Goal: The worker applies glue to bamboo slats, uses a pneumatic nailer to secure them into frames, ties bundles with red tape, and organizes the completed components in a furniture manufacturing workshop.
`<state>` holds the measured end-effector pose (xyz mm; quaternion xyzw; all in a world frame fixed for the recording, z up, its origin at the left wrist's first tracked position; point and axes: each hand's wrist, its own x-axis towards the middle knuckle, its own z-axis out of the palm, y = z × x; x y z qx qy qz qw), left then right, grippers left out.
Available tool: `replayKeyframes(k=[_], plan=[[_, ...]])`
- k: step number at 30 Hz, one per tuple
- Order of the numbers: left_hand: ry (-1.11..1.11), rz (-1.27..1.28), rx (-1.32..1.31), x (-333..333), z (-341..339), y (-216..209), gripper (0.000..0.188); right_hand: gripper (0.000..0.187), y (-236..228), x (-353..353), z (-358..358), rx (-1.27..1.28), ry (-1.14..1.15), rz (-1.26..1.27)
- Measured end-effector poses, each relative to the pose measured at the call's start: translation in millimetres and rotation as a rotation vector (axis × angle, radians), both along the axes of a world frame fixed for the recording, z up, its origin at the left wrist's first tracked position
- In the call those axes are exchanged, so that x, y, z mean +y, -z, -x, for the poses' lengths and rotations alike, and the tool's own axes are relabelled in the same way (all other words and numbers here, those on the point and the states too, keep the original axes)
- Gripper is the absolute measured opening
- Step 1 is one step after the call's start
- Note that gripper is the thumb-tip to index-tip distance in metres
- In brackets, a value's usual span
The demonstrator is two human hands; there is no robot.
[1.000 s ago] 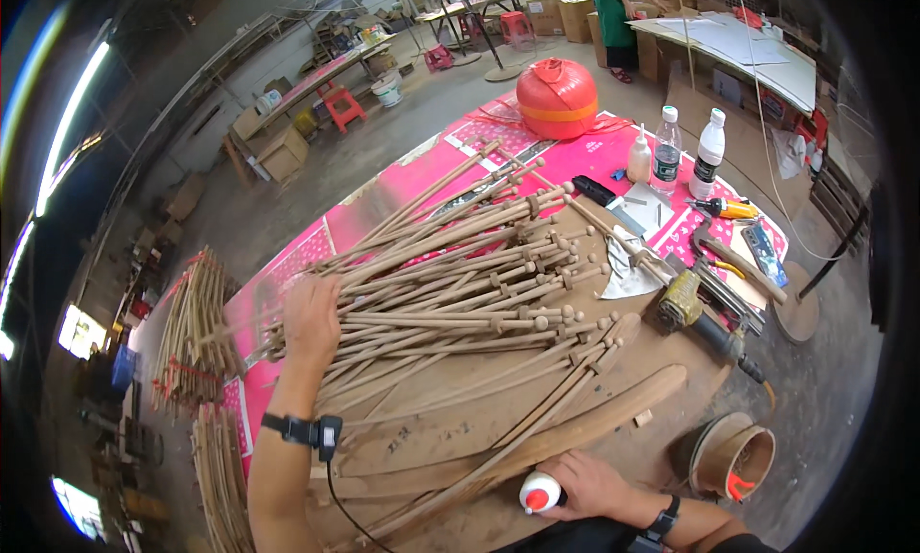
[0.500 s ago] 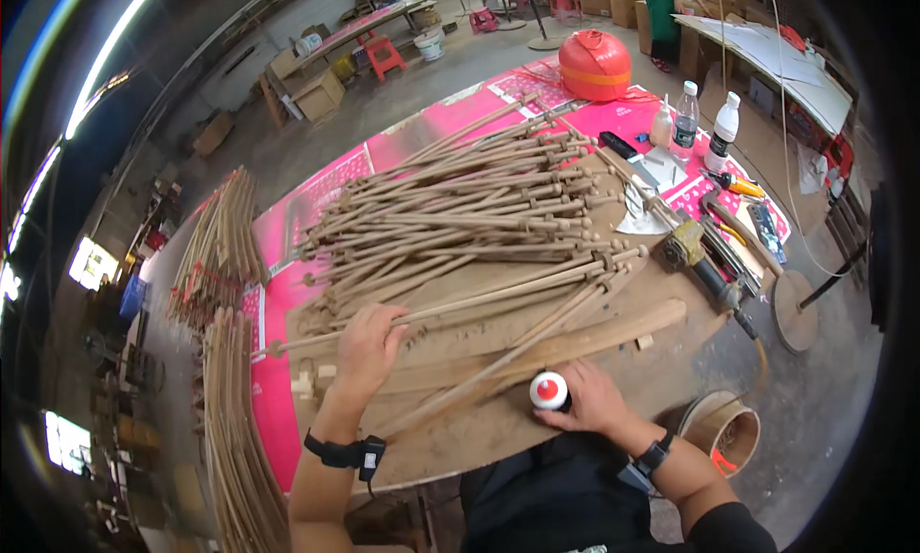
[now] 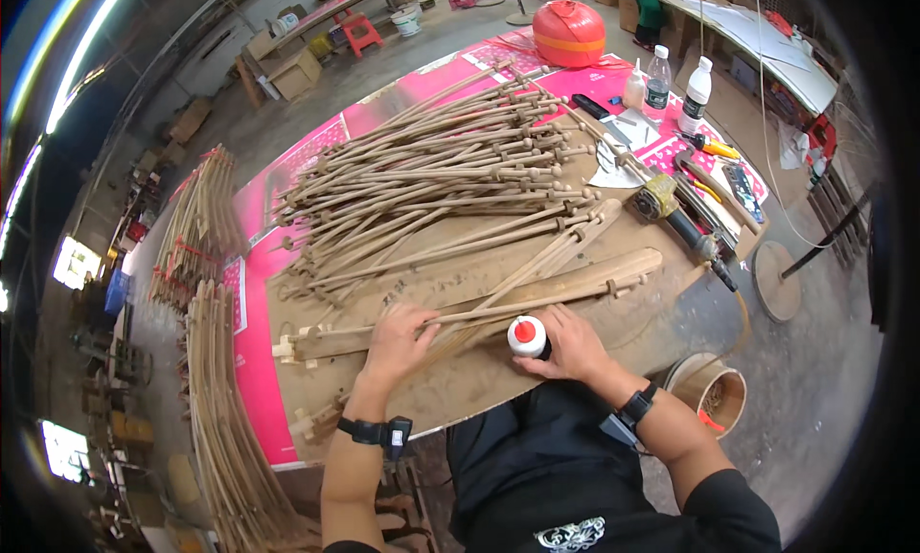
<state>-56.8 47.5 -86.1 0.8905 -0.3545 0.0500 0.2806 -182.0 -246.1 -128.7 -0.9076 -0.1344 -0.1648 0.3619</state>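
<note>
My left hand [image 3: 401, 340] is closed around a thin turned wooden rod [image 3: 484, 313], which lies slantwise over the near part of the table. Small knobs show at the rod's right end. In my right hand [image 3: 573, 347] is a white squeeze bottle [image 3: 522, 346] with a red tip, its top facing up. The bottle is just on the near side of the rod. Beneath the rod lies a long flat wooden piece [image 3: 613, 271] with a rounded end. Beyond my hands, many similar rods [image 3: 431, 170] are piled across the table.
An air-powered tool [image 3: 680, 222] with a hose lies at the right, beside a hammer [image 3: 714, 189] and plastic bottles [image 3: 657, 83]. A red round bundle [image 3: 569, 35] sits at the far edge. Wooden strips [image 3: 225, 400] stand left of the table; a bucket [image 3: 714, 400] stands lower right.
My left hand has brought the rod nearer, away from the pile and over the flat wooden piece. My right hand still holds the bottle. The whole view has shifted somewhat.
</note>
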Motion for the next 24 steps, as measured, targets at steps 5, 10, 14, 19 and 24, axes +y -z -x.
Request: replayKeyframes(k=[5,10,14,19,24], plan=[[-0.018,0.011,-0.028,3.1,-3.4,13.2,0.017,0.058,0.8,0.9,-0.2,0.008,-0.003,0.015],[-0.002,0.036,0.038,5.4,-8.8,20.0,0.018,0.057,-3.6,1.2,0.0,0.011,0.014,0.025],[-0.003,0.090,0.055,4.4,-10.5,22.1,0.020,0.057,-1.6,3.0,-4.3,-0.006,0.023,0.016],[0.035,0.141,-0.049,4.5,-6.4,26.1,0.020,0.057,7.2,3.5,-6.1,0.042,-0.020,0.046],[0.028,0.168,-0.082,-3.4,-4.5,39.7,0.021,0.054,22.6,-3.2,0.6,0.048,0.048,0.040]])
